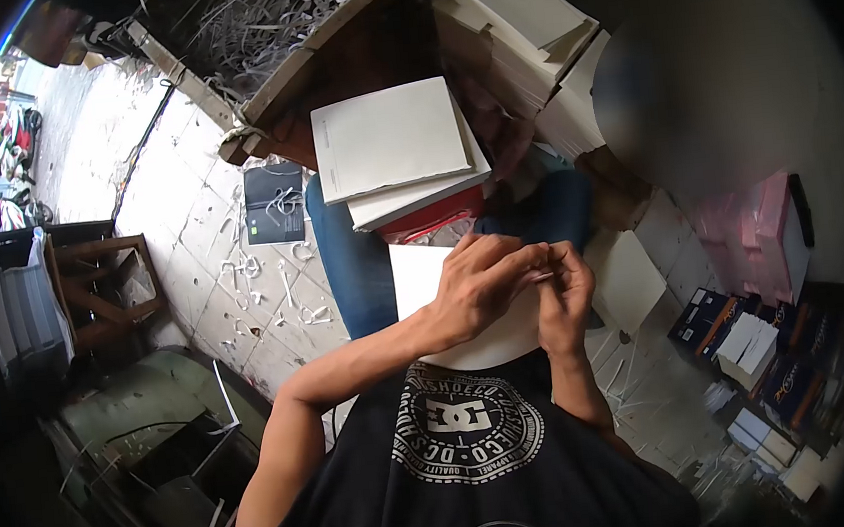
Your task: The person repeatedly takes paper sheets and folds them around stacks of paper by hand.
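Sheet: a white, flat sheet of stiff paper or card (422, 282) lies across the person's lap, just below the two hands and partly hidden by them; its lower edge curves toward the black printed T-shirt (468, 440).
Left hand: the left hand (475, 294) is bent over the sheet's upper right part, fingers (517, 260) curled and pinched against those of the other hand.
Right hand: the right hand (565, 296) meets it from the right, fingers clenched on something thin and pale at the pinch; whether this is the sheet's edge or a separate strip cannot be told.
Doing it well: judging from the grip, the work is fine fingertip handling at an edge, so it likely pays to keep the sheet braced flat on the lap and both pinches close together, lest the card crease.
Stack ahead: a pile of white board-covered books or pads (397, 150) rests on the blue-jeaned knees, above a red-edged piece.
Further piles: more off-white stacks (522, 24) stand behind, right of a wooden bin of paper shavings (261, 27).
Floor: pale tiled floor (198, 223) strewn with white trimmings; dark blue printed boxes (740, 336) sit to the right.
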The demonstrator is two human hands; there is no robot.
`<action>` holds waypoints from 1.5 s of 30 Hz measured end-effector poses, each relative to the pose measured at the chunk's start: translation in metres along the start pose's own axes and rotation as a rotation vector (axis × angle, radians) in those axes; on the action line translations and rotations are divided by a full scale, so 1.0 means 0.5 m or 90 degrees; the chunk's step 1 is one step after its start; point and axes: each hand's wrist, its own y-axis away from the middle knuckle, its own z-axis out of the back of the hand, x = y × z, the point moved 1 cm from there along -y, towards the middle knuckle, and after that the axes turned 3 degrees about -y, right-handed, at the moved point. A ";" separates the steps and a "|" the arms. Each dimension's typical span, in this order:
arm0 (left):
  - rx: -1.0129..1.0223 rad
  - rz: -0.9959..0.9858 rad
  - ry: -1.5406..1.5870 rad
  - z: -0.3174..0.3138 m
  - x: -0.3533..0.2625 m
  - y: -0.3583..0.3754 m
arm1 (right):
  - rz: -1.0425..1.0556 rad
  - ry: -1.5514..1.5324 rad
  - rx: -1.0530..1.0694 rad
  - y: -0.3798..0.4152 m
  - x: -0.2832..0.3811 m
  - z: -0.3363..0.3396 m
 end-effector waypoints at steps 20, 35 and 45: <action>-0.039 0.472 0.420 0.331 0.258 -0.037 | 0.146 -0.003 -0.043 -0.290 -0.121 -0.036; -0.172 0.503 -0.331 0.254 0.420 0.037 | 0.157 0.478 0.273 -0.396 -0.234 -0.030; -0.122 0.559 -0.318 0.254 0.426 0.036 | 0.176 0.455 0.260 -0.396 -0.260 -0.022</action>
